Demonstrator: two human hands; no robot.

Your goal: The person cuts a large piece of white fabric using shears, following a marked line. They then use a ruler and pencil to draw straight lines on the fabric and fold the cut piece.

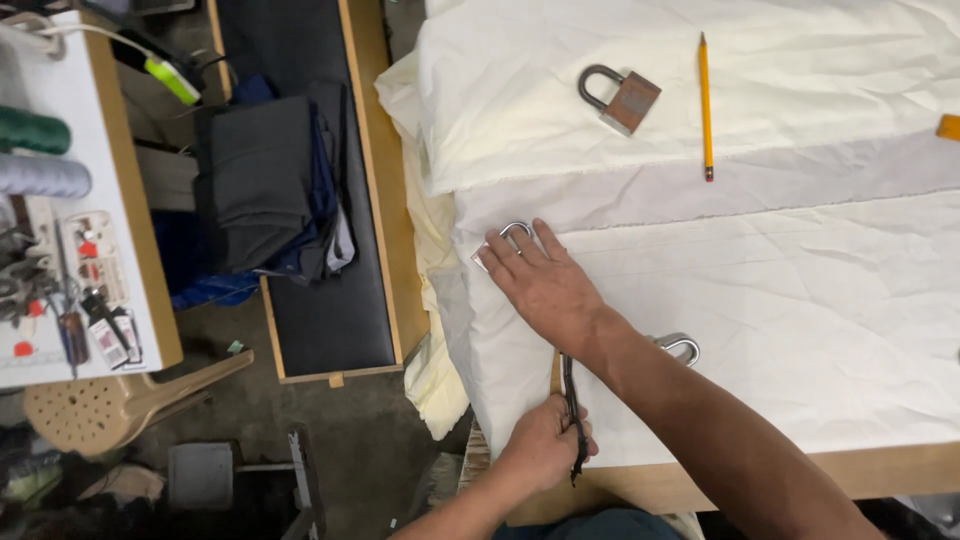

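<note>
My right hand [545, 285] lies flat on white fabric [800, 300] spread over a wooden table [900, 468]. Its fingertips rest on a small silver padlock [505, 238] near the cloth's left edge. My left hand [540, 448] is at the table's near edge, shut on black scissors [572, 410] whose blades point up into the fabric under my right wrist. A second silver padlock [682, 346] peeks out beside my right forearm. Farther back on the cloth lie a bronze-bodied padlock [622, 98] and a yellow pencil [705, 105].
An orange object [948, 127] shows at the right edge. Left of the table stands a black-cushioned bench [330, 310] with folded dark clothes [265, 185]. Further left is a white worktable [120, 250] with thread cones and small tools, and below it a tan plastic stool [100, 405].
</note>
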